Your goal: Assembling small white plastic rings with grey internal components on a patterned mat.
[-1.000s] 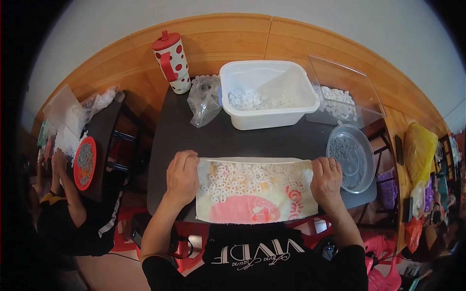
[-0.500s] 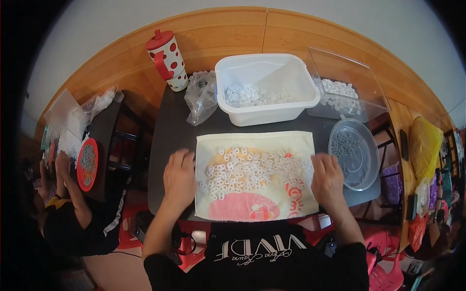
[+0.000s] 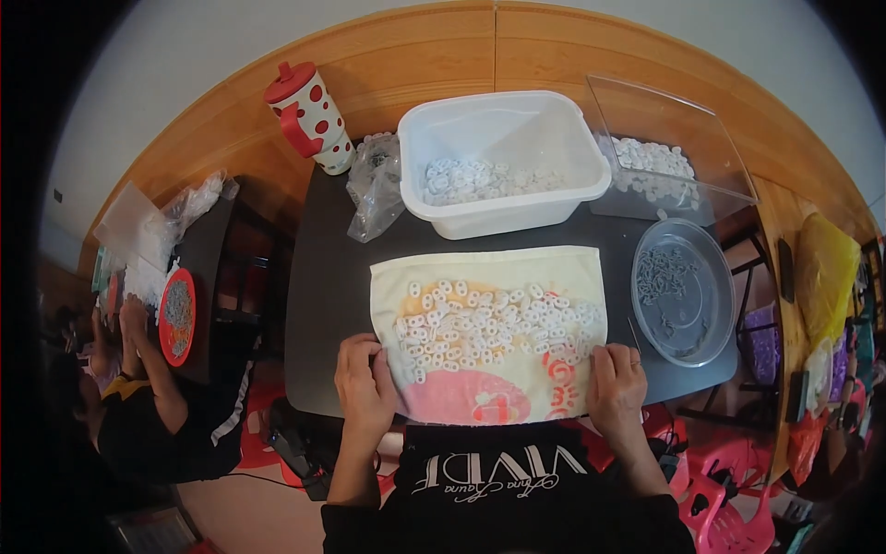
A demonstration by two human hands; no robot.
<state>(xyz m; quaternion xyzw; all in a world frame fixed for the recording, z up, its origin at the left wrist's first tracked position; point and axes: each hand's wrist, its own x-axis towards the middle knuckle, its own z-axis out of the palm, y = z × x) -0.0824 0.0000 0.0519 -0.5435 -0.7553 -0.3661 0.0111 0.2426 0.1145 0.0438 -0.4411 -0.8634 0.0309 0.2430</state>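
Observation:
A cream towel (image 3: pixel 544 263) with pink and orange print lies flat on the dark table in front of me. Many small white oval plastic pieces (image 3: pixel 461 323), each with two holes, are scattered over its middle. My left hand (image 3: pixel 366 388) is closed on the towel's left edge near the front corner. At the opposite edge my right hand (image 3: pixel 616 388) grips the cloth, with its fingers curled over. Just beyond the towel stands a white plastic tub (image 3: pixel 503 220), with more white pieces on its bottom.
A dotted tumbler (image 3: pixel 318 120) and a clear plastic bag (image 3: pixel 376 189) stand at the back left. To the right are a clear bin (image 3: pixel 669 208) of white discs and a round clear tray (image 3: pixel 711 323) of grey parts. A co-worker sits left by a red tray (image 3: pixel 177 319).
Both hands have come lower, toward the towel's front corners. The white pieces on the right half have shifted and lie differently. The view has tilted slightly.

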